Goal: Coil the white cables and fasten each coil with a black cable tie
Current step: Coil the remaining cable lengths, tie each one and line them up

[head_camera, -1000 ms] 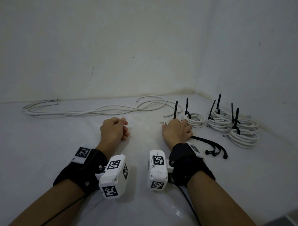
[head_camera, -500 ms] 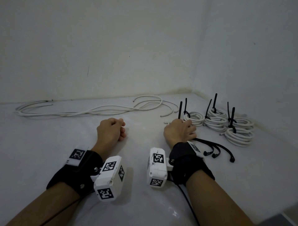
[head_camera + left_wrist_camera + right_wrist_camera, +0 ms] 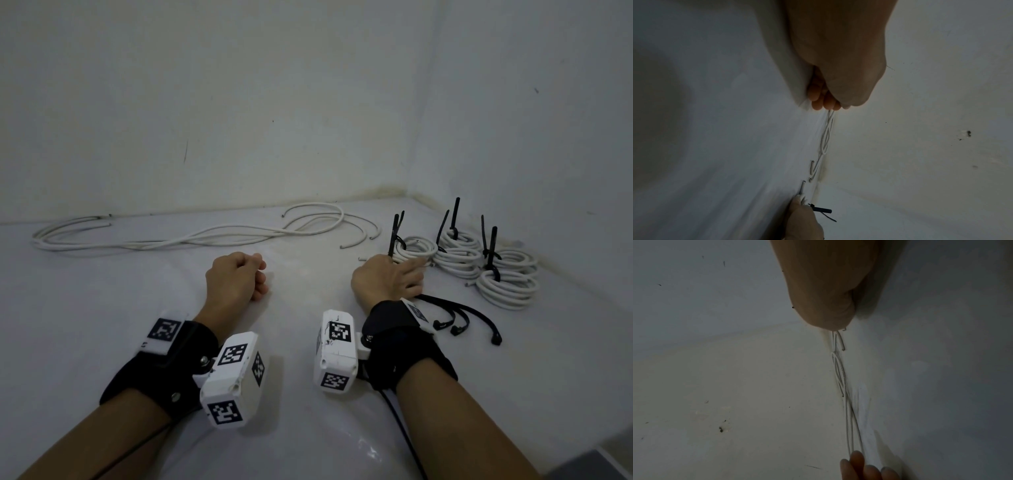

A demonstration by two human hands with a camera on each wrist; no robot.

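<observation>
My right hand [image 3: 394, 279] lies over a tied white coil, fingers curled on it, so the coil is mostly hidden. Its black tie [image 3: 394, 236] sticks up past the knuckles. The left wrist view catches a bit of this coil [image 3: 801, 197] and the tie [image 3: 823, 210]. It sits right beside another tied coil [image 3: 416, 248]. My left hand [image 3: 239, 277] rests on the white surface as a fist and holds nothing; its curled fingers [image 3: 823, 101] show in the left wrist view. Loose white cables [image 3: 205, 236] lie along the back wall.
Three more tied coils [image 3: 459, 251] [image 3: 513, 260] [image 3: 507, 291] stand at the right by the side wall. Spare black ties [image 3: 459, 315] lie just right of my right wrist. Walls close off the back and right. The white surface [image 3: 85, 308] carries everything.
My right hand has slid right with the tied coil, up against the group of tied coils. The left hand has stayed in place as a fist.
</observation>
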